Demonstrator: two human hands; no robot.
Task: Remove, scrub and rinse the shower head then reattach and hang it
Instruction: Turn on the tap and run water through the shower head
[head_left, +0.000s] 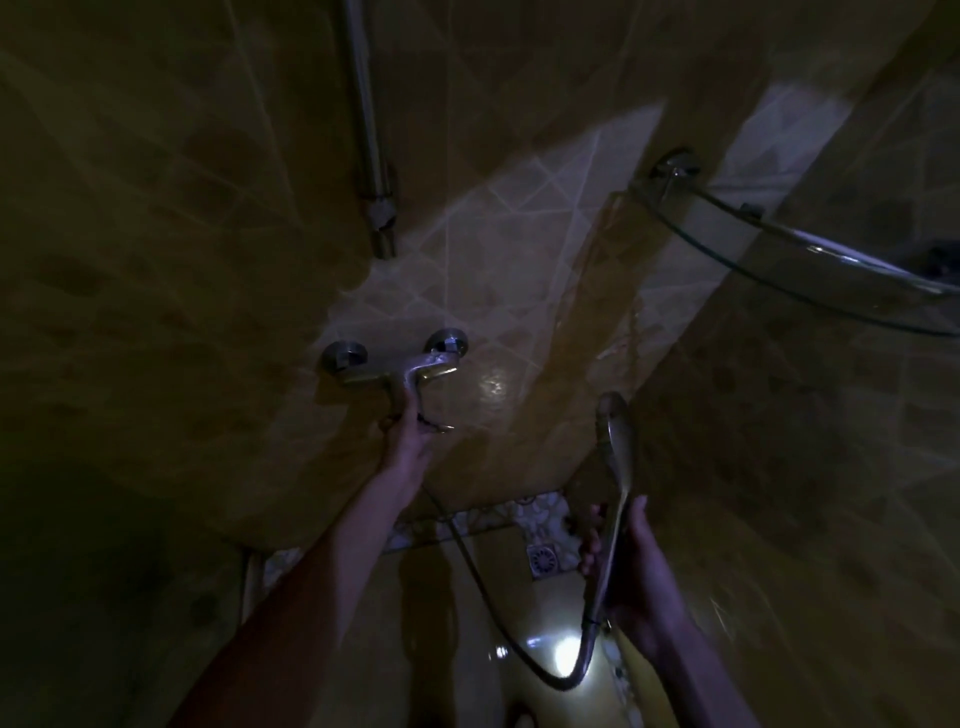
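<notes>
Ochre tiled walls (519, 218) surround a dim shower, where the right hand (631, 566) grips the chrome shower head (615, 447) upright while the left hand (410, 436) holds the tap lever (410, 384).

Glossy metal shower head (618, 441) and tap (410, 371), shiny glazed wall tiles (519, 218).

We see a dim, tiled shower corner. Our left hand (410, 434) reaches up to the lever of the wall mixer tap (400, 366), fingers apparently curled round it, though the light is poor. Our right hand (631, 566) grips the handle of the shower head (618, 441), its hose (498, 608) looping below. A glass corner shelf (810, 260) sits to the right, a floor drain (543, 560) below.
</notes>
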